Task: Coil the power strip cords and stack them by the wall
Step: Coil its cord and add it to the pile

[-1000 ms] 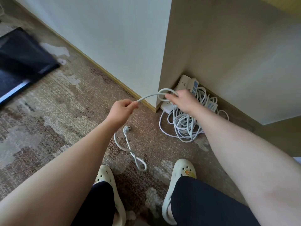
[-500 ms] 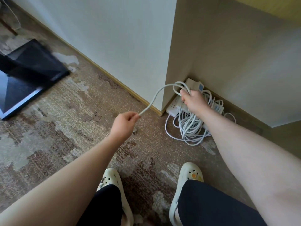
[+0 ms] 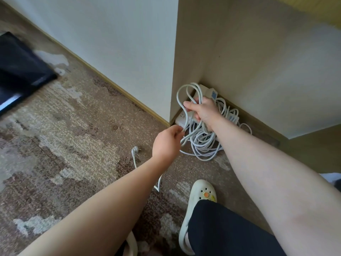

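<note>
My right hand (image 3: 203, 111) grips several loops of white power strip cord (image 3: 181, 96) that rise above my fist near the wall corner. More of the same cord hangs below it in a loose bundle (image 3: 202, 145) on the carpet. White power strips (image 3: 209, 92) lie against the wall behind my hand, partly hidden by it. My left hand (image 3: 168, 143) pinches the cord just left of the bundle. The cord's free end runs under my left forearm to a white plug (image 3: 135, 150) lying on the carpet.
A protruding wall corner (image 3: 174, 71) stands right behind the cords. A dark flat object (image 3: 20, 71) lies on the patterned carpet at the far left. My feet in white clogs (image 3: 198, 198) stand close below the bundle.
My left hand has moved right, up to the bundle, feeding in cord. The loops in my right hand have grown, and the plug has come into view on the carpet.
</note>
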